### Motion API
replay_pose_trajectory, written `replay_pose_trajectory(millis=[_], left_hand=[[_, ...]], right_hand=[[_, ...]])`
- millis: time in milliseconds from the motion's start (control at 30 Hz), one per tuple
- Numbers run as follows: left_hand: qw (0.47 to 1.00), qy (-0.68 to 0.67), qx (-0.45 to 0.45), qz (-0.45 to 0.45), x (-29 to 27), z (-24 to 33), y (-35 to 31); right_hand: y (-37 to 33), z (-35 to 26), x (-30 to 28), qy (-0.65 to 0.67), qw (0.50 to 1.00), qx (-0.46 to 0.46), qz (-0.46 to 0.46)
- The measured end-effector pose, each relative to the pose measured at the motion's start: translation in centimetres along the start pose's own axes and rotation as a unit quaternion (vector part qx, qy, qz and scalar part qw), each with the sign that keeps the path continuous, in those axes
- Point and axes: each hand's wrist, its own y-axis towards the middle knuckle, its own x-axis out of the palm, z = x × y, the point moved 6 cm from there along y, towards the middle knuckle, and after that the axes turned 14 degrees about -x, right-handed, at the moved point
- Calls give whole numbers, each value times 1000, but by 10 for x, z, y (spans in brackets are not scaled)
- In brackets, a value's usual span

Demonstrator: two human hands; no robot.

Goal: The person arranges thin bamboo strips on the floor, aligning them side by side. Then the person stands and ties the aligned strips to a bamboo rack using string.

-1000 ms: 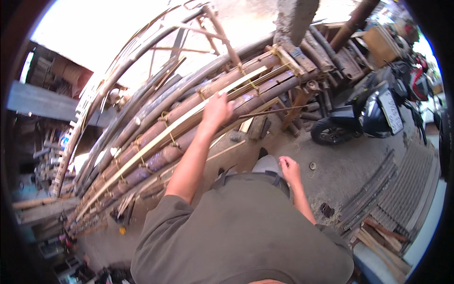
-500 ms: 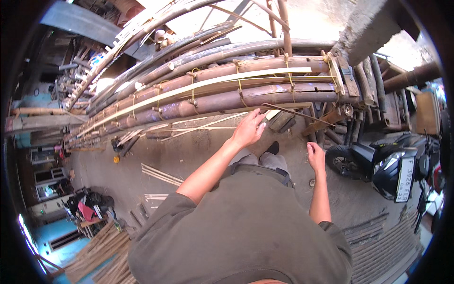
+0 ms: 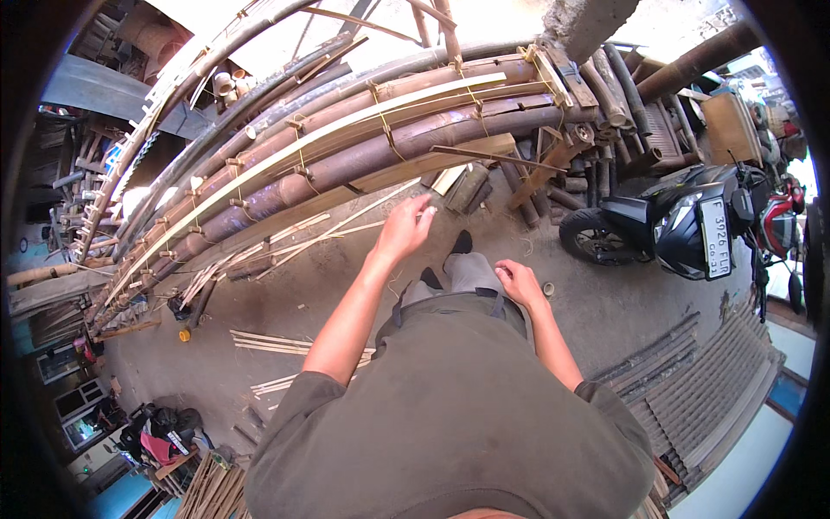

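Note:
My left hand (image 3: 406, 228) is in the air over the floor, near the front bamboo pole. Its fingers are loosely bent and apart, with nothing seen in them. Close to my right thigh is my right hand (image 3: 520, 282), its fingers curled in and no object showing. In front of me, a long pale bamboo strip (image 3: 346, 121) lies along the brown bamboo poles (image 3: 346, 169), which have cords tied across them. A flat wooden board (image 3: 469, 152) runs under the nearer pole. A short wood block (image 3: 468, 189) sits on the floor beyond my left hand.
At the right stands a black motorcycle (image 3: 683, 227). Thin pale strips (image 3: 272, 344) lie on the floor at the left. A stack of ridged grey sheets (image 3: 713, 381) is at the lower right. A concrete post (image 3: 581, 28) rises at the poles' right end.
My view has turned and shifted to the right. My left hand has come away from the board beside the pole, and my right hand is now closer to my leg.

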Motion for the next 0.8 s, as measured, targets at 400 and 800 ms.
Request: replay_pose_trajectory(millis=[400,800], left_hand=[[960,208,119,144,-55,104,71],[924,324,-61,193,-68,78,183]], right_hand=[[-7,40,-24,-11,997,3,75],[75,58,-74,-43,999,-34,-4]])
